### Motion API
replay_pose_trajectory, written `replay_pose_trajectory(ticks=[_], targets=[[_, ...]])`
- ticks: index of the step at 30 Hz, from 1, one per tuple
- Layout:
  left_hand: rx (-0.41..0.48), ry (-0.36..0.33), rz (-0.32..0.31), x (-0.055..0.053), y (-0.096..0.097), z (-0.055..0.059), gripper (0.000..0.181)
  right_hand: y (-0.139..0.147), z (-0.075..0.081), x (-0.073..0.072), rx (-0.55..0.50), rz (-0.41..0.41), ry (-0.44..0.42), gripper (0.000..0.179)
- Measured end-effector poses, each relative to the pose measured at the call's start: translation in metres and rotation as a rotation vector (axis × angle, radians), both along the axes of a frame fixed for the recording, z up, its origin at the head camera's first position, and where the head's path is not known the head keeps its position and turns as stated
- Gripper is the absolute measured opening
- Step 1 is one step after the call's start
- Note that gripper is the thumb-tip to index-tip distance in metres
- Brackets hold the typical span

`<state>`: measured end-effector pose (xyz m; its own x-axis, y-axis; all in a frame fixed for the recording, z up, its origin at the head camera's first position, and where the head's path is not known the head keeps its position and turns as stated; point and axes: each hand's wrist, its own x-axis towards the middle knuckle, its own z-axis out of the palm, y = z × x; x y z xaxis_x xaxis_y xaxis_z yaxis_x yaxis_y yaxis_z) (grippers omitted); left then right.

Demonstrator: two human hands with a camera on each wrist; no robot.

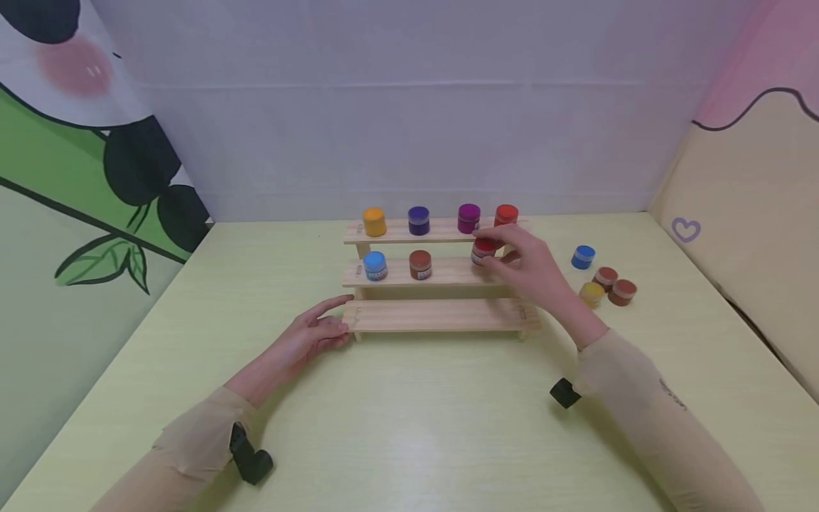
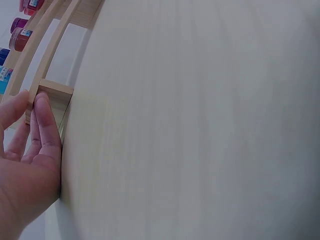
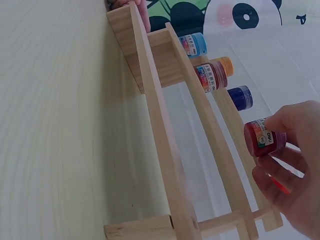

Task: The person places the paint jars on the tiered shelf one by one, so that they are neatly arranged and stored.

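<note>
A three-step wooden rack [image 1: 441,316] stands on the table. My right hand [image 1: 527,267] pinches a dark red paint jar [image 3: 261,138] by its lid and side, close over the right part of the middle step. At the rack's left end, the thumb and fingers of my left hand [image 1: 315,333] grip the bottom step. Along the top step stand an orange-yellow jar [image 1: 374,222], a dark blue jar [image 1: 419,220], a purple jar [image 1: 469,218] and a red jar [image 1: 506,214]. The middle step bears a light blue jar [image 1: 375,266] and a brown jar [image 1: 420,264].
To the right of the rack, a blue jar [image 1: 583,257], a yellow jar [image 1: 591,294] and two reddish-brown jars [image 1: 623,291] stand on the table [image 1: 397,419]. A pale cloth wall [image 1: 409,135] rises behind, with printed panels at both sides.
</note>
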<state>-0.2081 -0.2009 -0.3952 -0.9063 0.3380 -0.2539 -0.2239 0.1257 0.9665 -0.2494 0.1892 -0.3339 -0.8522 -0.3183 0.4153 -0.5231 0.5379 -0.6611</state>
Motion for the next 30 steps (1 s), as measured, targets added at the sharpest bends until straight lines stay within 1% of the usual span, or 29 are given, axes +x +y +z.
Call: replay_pose_trajectory(ticks=[3,6,12,16,24,30], targets=[[-0.005,0.000,-0.002,0.000,0.000,0.001,0.064,-0.003,-0.002,-0.001,0.000,0.009,-0.017,0.043],[-0.006,-0.002,-0.001,0.000,0.000,0.001,0.064,-0.005,-0.005,-0.002,-0.007,0.020,-0.017,0.042],[-0.001,-0.007,0.002,0.000,0.000,0.001,0.064,-0.008,-0.010,-0.004,-0.031,0.082,-0.026,0.042],[-0.004,-0.005,0.001,0.000,0.000,0.001,0.064,-0.010,-0.012,-0.004,-0.025,0.110,-0.037,0.043],[-0.015,-0.003,0.003,0.000,0.001,0.001,0.064,-0.011,-0.014,-0.004,0.026,0.096,-0.039,0.044],[-0.009,-0.005,0.001,-0.002,0.000,-0.001,0.064,-0.012,-0.015,-0.002,0.058,0.075,-0.051,0.045]])
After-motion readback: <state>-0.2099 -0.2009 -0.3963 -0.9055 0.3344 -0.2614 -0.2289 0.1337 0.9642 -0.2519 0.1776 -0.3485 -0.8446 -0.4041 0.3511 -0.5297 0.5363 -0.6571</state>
